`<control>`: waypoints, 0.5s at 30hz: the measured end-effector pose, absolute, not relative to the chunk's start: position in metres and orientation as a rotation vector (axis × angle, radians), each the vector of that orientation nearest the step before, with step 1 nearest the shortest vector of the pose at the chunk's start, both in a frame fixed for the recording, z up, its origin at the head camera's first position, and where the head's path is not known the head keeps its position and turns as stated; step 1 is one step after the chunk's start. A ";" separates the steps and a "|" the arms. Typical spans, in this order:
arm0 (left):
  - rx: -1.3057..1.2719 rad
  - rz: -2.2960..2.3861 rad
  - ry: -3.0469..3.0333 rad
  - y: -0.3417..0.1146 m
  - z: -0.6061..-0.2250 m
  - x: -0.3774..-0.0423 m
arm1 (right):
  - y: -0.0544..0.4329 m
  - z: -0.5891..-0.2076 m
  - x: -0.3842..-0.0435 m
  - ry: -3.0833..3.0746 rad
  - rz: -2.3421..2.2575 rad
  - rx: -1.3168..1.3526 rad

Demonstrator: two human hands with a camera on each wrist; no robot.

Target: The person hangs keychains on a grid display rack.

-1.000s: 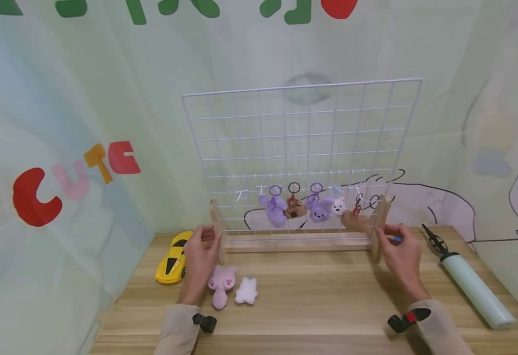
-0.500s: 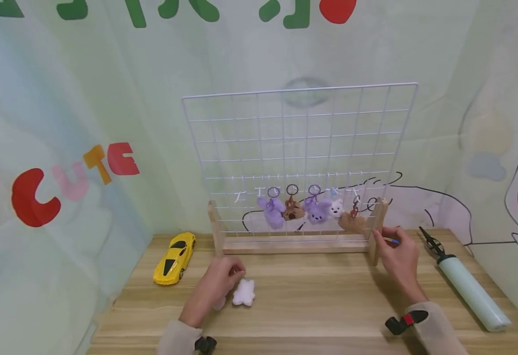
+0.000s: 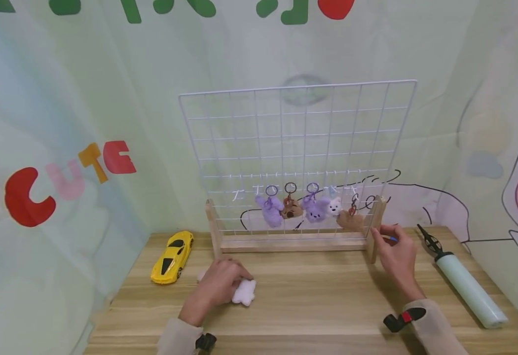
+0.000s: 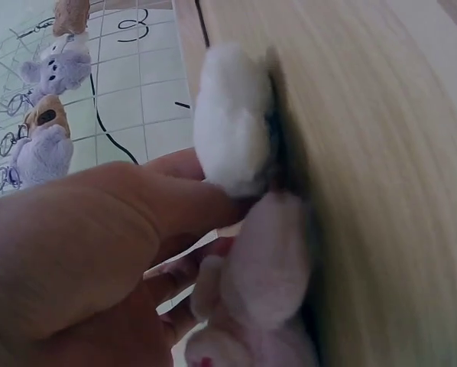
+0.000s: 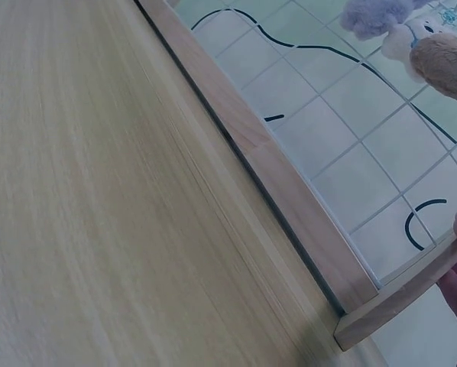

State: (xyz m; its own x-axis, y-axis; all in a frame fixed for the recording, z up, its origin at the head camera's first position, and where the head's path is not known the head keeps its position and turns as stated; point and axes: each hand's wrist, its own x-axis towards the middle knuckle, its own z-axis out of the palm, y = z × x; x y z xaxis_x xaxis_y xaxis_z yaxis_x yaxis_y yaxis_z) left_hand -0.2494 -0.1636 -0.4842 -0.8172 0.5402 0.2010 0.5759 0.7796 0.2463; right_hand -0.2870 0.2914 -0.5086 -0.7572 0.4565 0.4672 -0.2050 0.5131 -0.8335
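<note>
My left hand (image 3: 221, 281) reaches over the table, thumb and index finger pinching a small white plush charm (image 3: 244, 293). In the left wrist view that white plush (image 4: 232, 115) lies right at the thumb tip. A pink plush charm (image 4: 267, 260) lies beside it, mostly hidden under the hand in the head view. My right hand (image 3: 396, 251) grips the right wooden post (image 3: 376, 229) of a stand that holds up a white wire grid (image 3: 292, 123). Purple plush keychains (image 3: 270, 212), brown ones (image 3: 351, 220) and a white one (image 3: 334, 206) hang from its hooks.
A yellow toy car (image 3: 172, 258) stands left of the rack. At the right lies a pale green hand pump (image 3: 469, 288) with a black nozzle. Behind the wooden table (image 3: 312, 296) hangs a printed curtain (image 3: 108, 74). A bare white hook (image 3: 238, 195) hangs at the grid's left.
My left hand has let go of the left wooden post, moved forward-right over the pink plush, and come to the white plush. The right hand keeps its grip on the right post.
</note>
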 end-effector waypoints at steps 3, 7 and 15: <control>-0.955 -0.438 -2.881 -0.162 -0.482 -0.249 | 0.292 -0.508 -0.287 -2.080 1.267 -0.196; -1.008 -0.398 -2.885 -0.160 -0.480 -0.248 | 0.292 -0.508 -0.288 -2.074 1.259 -0.184; -1.049 -0.370 -2.896 -0.152 -0.479 -0.242 | 0.291 -0.508 -0.287 -2.077 1.249 -0.180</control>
